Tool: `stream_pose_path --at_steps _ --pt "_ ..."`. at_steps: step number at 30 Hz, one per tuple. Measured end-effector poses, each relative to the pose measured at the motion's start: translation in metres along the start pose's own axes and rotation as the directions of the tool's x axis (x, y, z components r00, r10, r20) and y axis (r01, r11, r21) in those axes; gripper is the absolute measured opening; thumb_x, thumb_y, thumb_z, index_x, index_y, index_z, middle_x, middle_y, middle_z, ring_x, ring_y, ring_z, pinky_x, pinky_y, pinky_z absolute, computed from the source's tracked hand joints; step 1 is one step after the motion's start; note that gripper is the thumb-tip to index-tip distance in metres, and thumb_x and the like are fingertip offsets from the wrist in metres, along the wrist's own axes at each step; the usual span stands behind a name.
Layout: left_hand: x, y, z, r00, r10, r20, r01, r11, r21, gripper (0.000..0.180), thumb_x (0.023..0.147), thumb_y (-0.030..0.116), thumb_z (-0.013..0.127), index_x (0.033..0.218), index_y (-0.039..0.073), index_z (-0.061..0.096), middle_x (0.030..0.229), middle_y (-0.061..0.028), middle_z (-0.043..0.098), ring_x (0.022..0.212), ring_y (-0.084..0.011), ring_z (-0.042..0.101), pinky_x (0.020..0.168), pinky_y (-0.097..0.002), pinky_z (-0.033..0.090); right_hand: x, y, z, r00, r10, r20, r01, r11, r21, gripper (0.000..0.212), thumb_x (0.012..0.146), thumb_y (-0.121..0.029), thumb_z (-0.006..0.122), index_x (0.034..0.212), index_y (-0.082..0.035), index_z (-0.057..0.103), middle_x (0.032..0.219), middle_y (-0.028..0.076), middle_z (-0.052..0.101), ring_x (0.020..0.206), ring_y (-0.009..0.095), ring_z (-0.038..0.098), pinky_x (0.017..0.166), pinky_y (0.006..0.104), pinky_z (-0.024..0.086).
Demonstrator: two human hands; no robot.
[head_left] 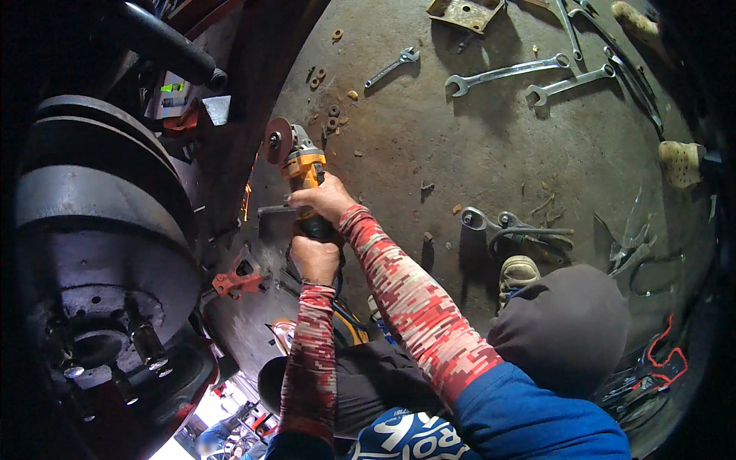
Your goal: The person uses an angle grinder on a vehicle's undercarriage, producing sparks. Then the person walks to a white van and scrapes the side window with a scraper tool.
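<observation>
Both my hands are wrapped round a yellow and black angle grinder point(302, 170). Its reddish-brown disc point(280, 142) points away from me, near the dark steel frame on the left. My right hand point(328, 198) grips the yellow body behind the head. Closer to me, my left hand point(315, 259) is closed round the rear of the black handle. Orange sparks point(247, 201) show beside the frame, below the disc. A short metal bar point(274, 209) lies left of my right hand. Whether the disc touches anything cannot be made out.
A large brake drum with studs point(107, 253) fills the left side. Wrenches point(510, 74), an adjustable wrench point(392, 67), scattered nuts point(333, 116) and a metal bracket point(466, 14) lie on the concrete floor. A red metal piece point(239, 280) sits near my left forearm. Another person's shoe point(681, 164) is at right.
</observation>
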State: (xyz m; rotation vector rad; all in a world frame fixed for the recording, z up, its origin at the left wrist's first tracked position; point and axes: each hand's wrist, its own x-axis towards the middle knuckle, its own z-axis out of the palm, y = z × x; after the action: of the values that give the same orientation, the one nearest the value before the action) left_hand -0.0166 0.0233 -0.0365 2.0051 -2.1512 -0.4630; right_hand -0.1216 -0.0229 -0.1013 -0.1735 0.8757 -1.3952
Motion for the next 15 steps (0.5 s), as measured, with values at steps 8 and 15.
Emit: stream_pose_path --at_steps 8,15 --pt "-0.005 0.002 0.003 0.991 -0.034 0.127 0.035 0.999 0.000 0.049 0.072 0.026 0.083 0.109 -0.002 0.065 0.095 -0.0248 0.073 0.096 -0.0378 0.073 0.080 -0.0434 0.056 -0.016 -0.015 -0.009 0.992 0.038 -0.117 -0.056 0.986 -0.155 0.071 0.061 -0.028 0.088 0.119 0.002 0.058 0.107 0.013 0.069 0.097 0.023 0.068 0.089 0.0350 0.054" --pt "0.005 0.001 0.018 0.976 0.047 0.211 0.058 0.882 -0.468 0.051 0.076 0.016 0.079 0.118 -0.005 0.059 0.103 -0.0186 0.074 0.094 -0.0229 0.071 0.081 -0.0369 0.055 -0.021 -0.033 -0.011 0.969 -0.045 -0.243 -0.064 0.904 -0.423 0.074 0.061 -0.032 0.086 0.119 0.003 0.057 0.106 0.017 0.069 0.097 0.027 0.069 0.089 0.0362 0.055"
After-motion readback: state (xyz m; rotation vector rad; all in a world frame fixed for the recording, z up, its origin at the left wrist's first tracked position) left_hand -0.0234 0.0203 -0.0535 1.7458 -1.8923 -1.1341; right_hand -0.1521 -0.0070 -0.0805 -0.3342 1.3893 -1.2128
